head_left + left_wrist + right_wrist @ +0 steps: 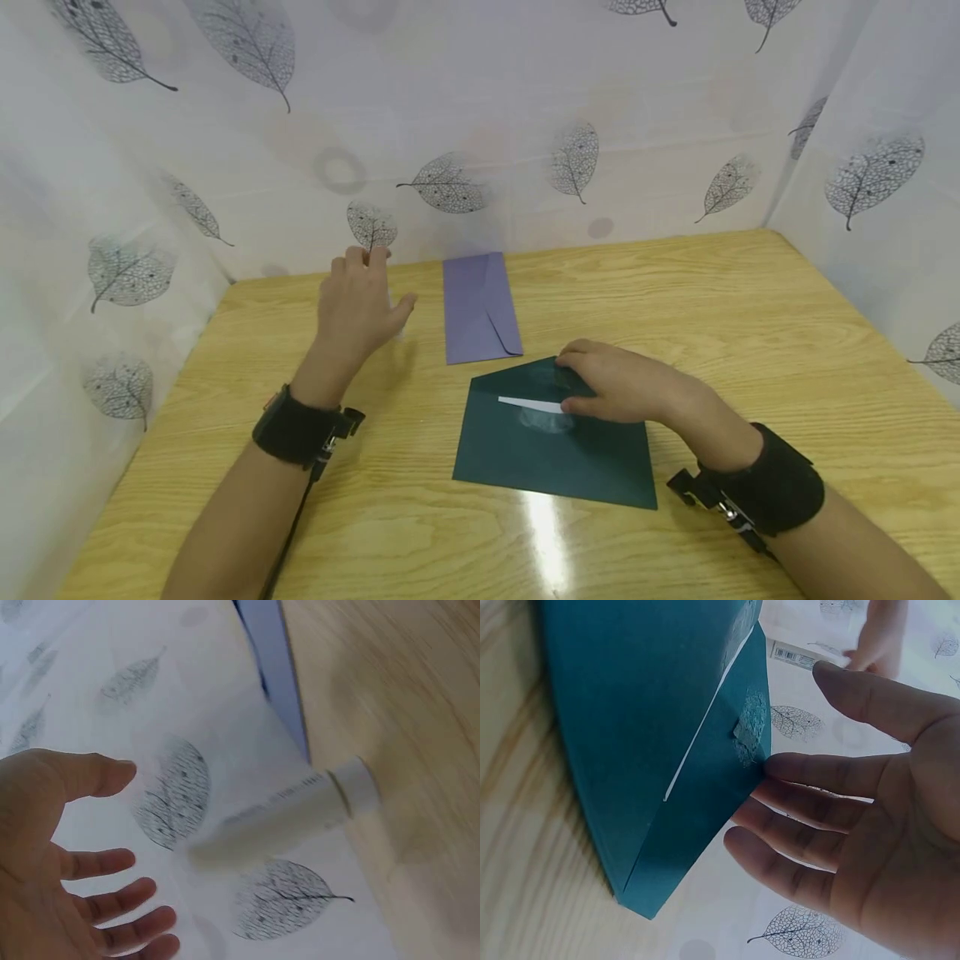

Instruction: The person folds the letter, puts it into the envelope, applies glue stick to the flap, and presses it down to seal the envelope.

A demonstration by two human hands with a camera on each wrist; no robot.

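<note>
A dark green envelope [517, 450] lies on the table with its flap [697, 817] unfolded; a white paper edge [525, 404] shows at its opening. Whitish, rough smears mark both flap and body. At the flap's edge my right hand [622, 383] touches the paper with extended fingers, its thumb held apart in the right wrist view. My left hand [356, 304] reaches toward the back of the table, fingers spread. Beyond its fingertips stands a white glue stick [277, 821] with printed text, apart from the hand; in the head view the hand mostly hides it.
A purple envelope [476, 312] lies behind the green one, close to the table's back edge. White curtains [517, 100] with a leaf print hang around the back and sides of the wooden table [405, 533]. Both wrists carry black straps [296, 429] with small cameras.
</note>
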